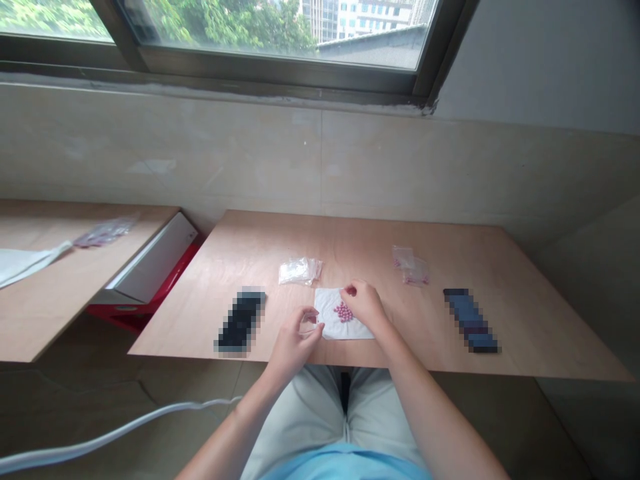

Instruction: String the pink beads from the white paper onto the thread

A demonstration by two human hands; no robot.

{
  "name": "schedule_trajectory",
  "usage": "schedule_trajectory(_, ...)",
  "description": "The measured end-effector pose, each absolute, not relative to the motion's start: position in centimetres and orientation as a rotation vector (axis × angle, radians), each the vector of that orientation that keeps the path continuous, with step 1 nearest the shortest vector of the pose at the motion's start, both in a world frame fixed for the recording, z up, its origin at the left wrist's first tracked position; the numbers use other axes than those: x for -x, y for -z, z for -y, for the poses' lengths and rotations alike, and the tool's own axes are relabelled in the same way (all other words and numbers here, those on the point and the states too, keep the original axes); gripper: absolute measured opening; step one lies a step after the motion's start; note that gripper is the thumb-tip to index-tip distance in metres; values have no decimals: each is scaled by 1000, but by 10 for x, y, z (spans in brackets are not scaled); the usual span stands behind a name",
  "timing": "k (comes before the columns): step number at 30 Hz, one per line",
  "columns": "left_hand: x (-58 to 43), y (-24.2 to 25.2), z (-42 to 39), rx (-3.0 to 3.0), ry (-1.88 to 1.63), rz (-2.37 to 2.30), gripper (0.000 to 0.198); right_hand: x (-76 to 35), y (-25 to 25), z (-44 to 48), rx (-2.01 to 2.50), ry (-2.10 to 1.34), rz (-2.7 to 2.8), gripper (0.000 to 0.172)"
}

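A small heap of pink beads (343, 311) lies on a white cloth or paper square (330, 325) on the plywood table (500, 333). My right hand (365, 303) sits at the square's top edge, just above the beads, with its fingertips pinched together. My left hand (296, 341) is raised at the square's left edge, its thumb and fingers curled towards each other. Whether either pinch holds a bead is too small to tell. A bundle of clear plastic bags (300, 271) lies behind the square, and small bags with pink contents (411, 267) lie further right.
Two pixelated dark oblong objects lie on the table, one left (241, 321) and one right (470, 320) of my hands. A second wooden table (65, 300) with a white cloth stands at left, beside a red-and-white box (150, 263). A white cable (110, 433) crosses the floor.
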State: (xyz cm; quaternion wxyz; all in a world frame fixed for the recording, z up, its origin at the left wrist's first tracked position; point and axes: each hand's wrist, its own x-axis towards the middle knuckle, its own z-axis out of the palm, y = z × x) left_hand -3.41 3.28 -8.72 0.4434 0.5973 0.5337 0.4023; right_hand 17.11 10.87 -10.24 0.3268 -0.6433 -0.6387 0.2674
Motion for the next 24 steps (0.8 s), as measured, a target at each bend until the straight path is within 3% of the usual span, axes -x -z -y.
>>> schedule_trajectory(5,31,87,-33,-1415,-1008,-1308,27,-156,62,-76,1396,-890,1370,24)
schedule_trajectory(8,30,89,-34,-1349,-1023,-1260,30,-145,55,-64,1273,-897,1602,14)
schedule_trajectory(17,37,86,-41,-1165,-1007,-1238,35,-165,118,-90,1593,-539,1906,13)
schedule_trajectory(24,37,80,-42,-1102,-986,-1244,36,-160,121,-93,1568,-512,2074,8)
